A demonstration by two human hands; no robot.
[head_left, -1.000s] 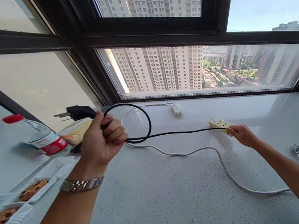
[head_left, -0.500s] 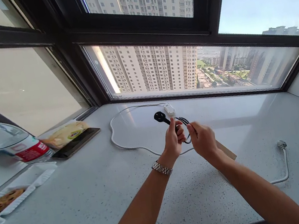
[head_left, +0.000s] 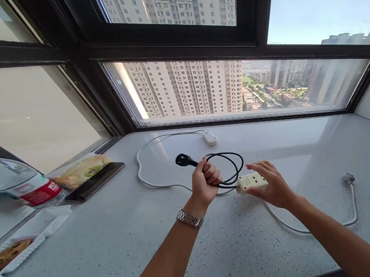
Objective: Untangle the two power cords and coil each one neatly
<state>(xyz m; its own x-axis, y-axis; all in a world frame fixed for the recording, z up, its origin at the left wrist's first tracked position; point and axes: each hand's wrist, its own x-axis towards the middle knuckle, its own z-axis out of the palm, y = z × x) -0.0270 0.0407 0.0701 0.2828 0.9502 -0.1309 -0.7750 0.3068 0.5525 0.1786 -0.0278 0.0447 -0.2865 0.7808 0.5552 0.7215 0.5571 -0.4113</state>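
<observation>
My left hand (head_left: 205, 181) is closed round a black power cord (head_left: 236, 161), close behind its black plug (head_left: 183, 159), which points up and to the left. Loose loops of the cord hang to the right of that fist. A cream power strip (head_left: 250, 180) with socket holes lies on the counter at the loops' lower right. Over its right part is my right hand (head_left: 272, 184), thumb and fingers spread apart with the strip between them. Whether they touch the strip I cannot tell, and its right end is hidden.
Near the window lies a white plug-like block (head_left: 209, 137) on a white cable (head_left: 159, 184). A white plug (head_left: 348, 178) rests at right. Along the left are a bottle (head_left: 34, 188), a phone (head_left: 97, 183), a wrapped snack (head_left: 83, 171) and a cookie tray (head_left: 52, 218).
My left hand has moved left and down with the cord and plug. My right hand has let go of the cord, moved right and opened over the power strip. The cord's loops have widened.
</observation>
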